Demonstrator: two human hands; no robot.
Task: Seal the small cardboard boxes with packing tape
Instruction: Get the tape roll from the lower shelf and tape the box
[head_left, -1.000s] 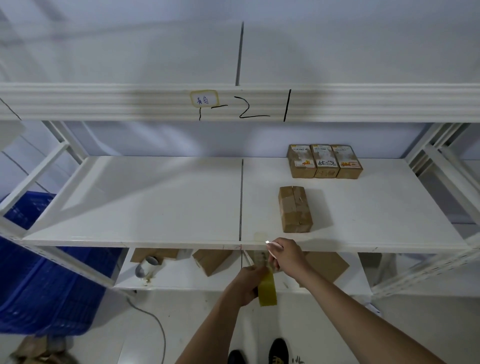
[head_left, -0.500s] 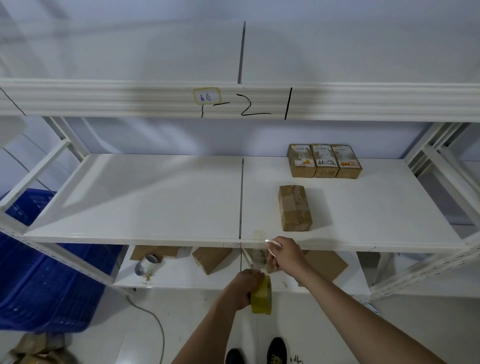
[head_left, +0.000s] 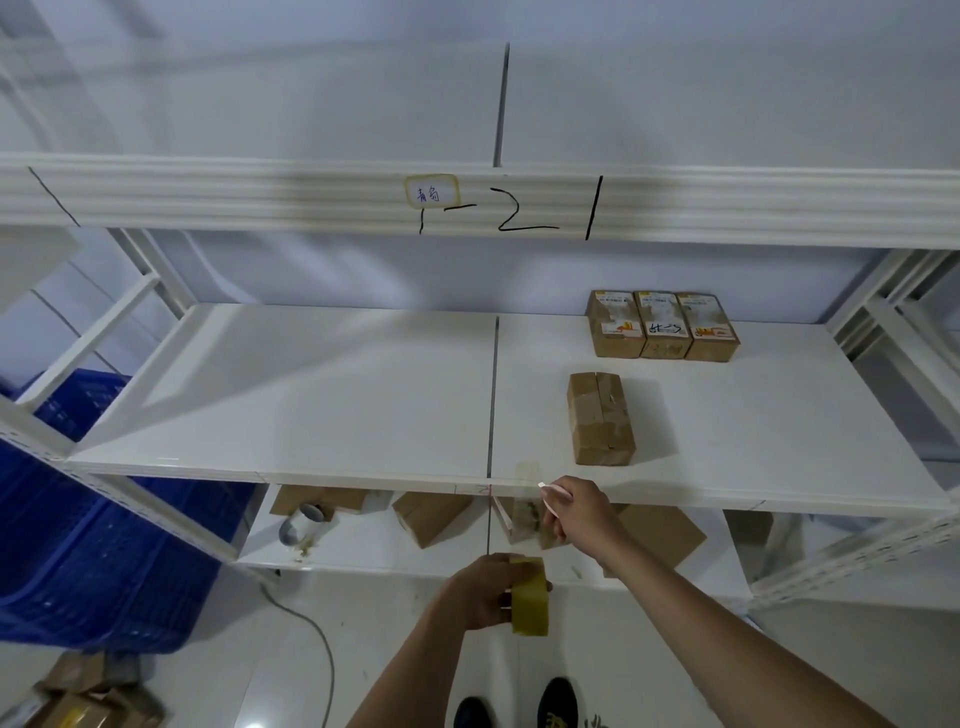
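At the bottom of the frame two dark shoes showed on the pale glossy floor, partly cut off by the lower edge. Just above them, low centre, the left hand curled round a roll of yellowish packing tape, seen edge-on as a flat, smooth band. A clear strip of tape ran up from the roll to the front edge of the white shelf; it was nearly see-through and hard to trace. The right hand, right of centre, was closed round a thin pale blade-like tool against that strip; what the tool was could not be made out.

Under the shelf, a lower board held flat brown cardboard pieces and a grey tape roll, all half hidden by the shelf lip. A thin cable curved across the floor. At the left, a blue ribbed plastic crate was cut off by the frame.

On the matt shelf top, right of centre, lay one small oblong cardboard box, its flaps meeting in a seam along the top. Farther back, upper right, three small boxes with printed labels stood touching side by side. Above, the metal beam carried a small paper label and black handwritten marks.
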